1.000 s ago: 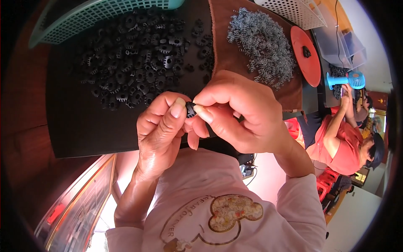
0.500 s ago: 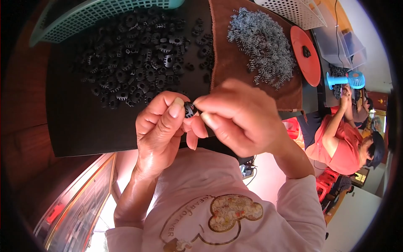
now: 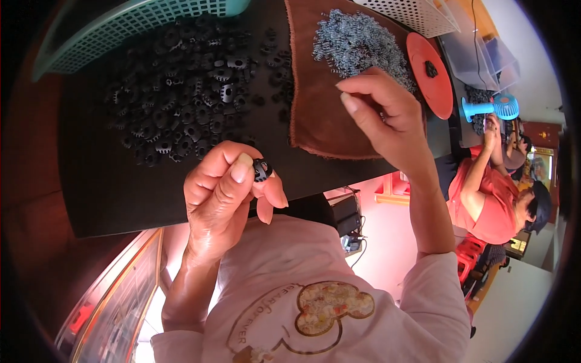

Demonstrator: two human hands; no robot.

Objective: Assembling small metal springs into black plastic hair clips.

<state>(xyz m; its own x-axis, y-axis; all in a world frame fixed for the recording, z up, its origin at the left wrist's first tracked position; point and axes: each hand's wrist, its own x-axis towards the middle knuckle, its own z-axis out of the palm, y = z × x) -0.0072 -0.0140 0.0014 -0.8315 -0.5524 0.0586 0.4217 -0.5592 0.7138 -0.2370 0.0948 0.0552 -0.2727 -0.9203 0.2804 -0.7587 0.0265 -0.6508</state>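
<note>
My left hand (image 3: pixel 215 190) is closed, pinching a small black toothed claw clip (image 3: pixel 262 170) between thumb and fingers above the table's near edge. My right hand (image 3: pixel 387 115) hovers over the brown cloth, beside the heap of small metal springs (image 3: pixel 357 42). Its thumb and forefinger are slightly apart, with nothing visible between them, and the other fingers are curled. Beyond my left hand, a big pile of black toothed clip pieces (image 3: pixel 181 97) covers part of the dark table.
A green basket (image 3: pixel 133 30) stands behind the pile. The brown cloth (image 3: pixel 321 115) bears the springs. To its right are a red plate (image 3: pixel 433 91) with a black piece on it, a white perforated basket (image 3: pixel 417 13) and a blue fan (image 3: pixel 505 107). Another person (image 3: pixel 493 209) sits at right.
My right hand has left the claw clip and moved up and right toward the springs, its fingertips parting. The left hand, still gripping the clip, has shifted slightly left and down.
</note>
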